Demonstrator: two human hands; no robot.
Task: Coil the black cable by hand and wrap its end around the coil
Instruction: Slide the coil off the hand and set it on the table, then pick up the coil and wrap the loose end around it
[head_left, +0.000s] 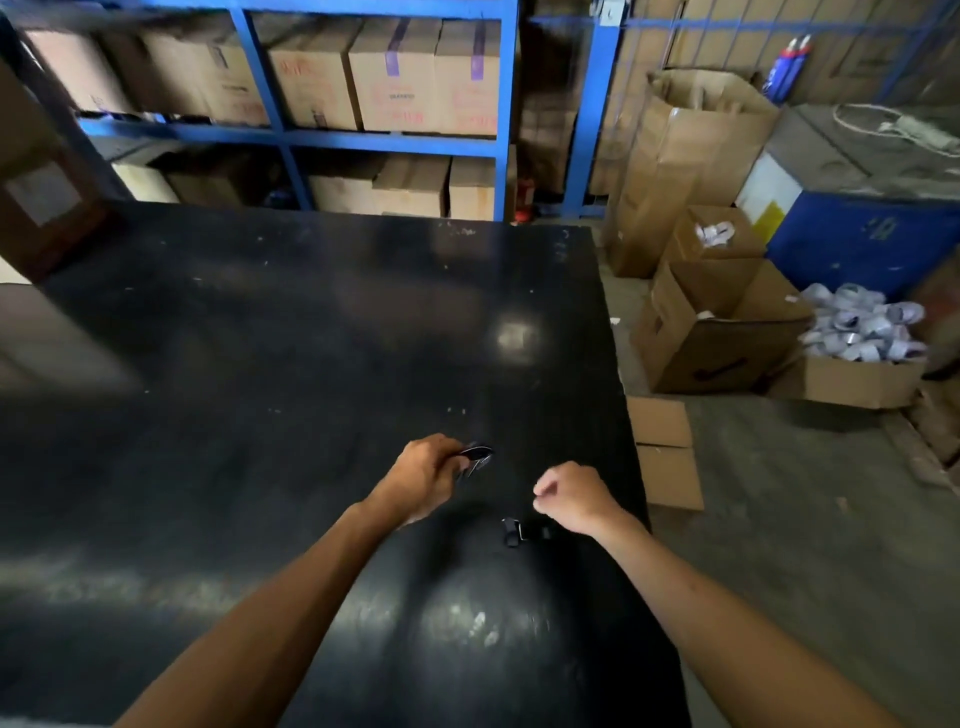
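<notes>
My left hand (426, 475) is closed around a small coil of black cable (475, 457), whose loops stick out past my fingers to the right, just above the black table (260, 338). My right hand (569, 496) hovers a short way to the right with its fingers curled in; whether it pinches the cable's end I cannot tell, since black cable on the black top is hard to see. A small black piece, possibly a plug or connector (511, 531), lies on the table below my right hand.
The table's right edge runs close to my right hand. On the floor to the right stand open cardboard boxes (717, 332), one filled with white bundles (862, 327). Blue shelving (291, 137) loaded with cartons stands behind the table.
</notes>
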